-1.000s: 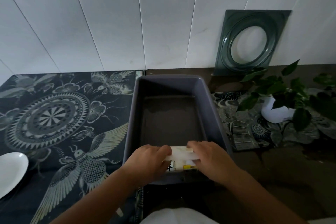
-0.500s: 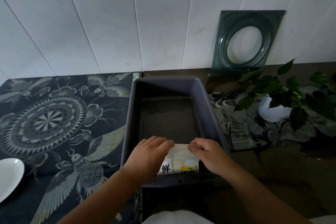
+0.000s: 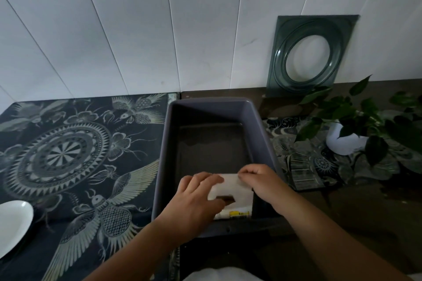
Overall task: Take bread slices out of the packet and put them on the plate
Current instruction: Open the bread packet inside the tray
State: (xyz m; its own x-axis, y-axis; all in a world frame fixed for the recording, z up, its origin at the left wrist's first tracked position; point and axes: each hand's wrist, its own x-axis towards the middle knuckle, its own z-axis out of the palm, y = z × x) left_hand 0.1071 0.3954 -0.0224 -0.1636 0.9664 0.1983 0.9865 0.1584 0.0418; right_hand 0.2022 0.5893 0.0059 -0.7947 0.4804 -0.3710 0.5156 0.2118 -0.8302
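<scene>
A white bread packet point(image 3: 237, 196) with a yellow label lies at the near end of a grey rectangular tub point(image 3: 167, 143). My left hand point(image 3: 196, 198) grips the packet's left side from above. My right hand point(image 3: 260, 181) pinches the packet's upper right edge. A dark patch shows in the middle of the packet; I cannot tell whether it is an opening. A white plate point(image 3: 12, 223) lies at the far left edge on the patterned cloth, well apart from both hands.
A dark patterned cloth point(image 3: 75, 155) covers the table's left part. A potted plant in a white pot point(image 3: 344, 141) stands at the right. A green square frame with a round hole point(image 3: 310, 55) leans on the white panelled wall behind.
Both hands have stayed on the packet inside the tub. The packet has been turned so that more of its white top and a dark patch show, and my right hand has shifted to its upper edge.
</scene>
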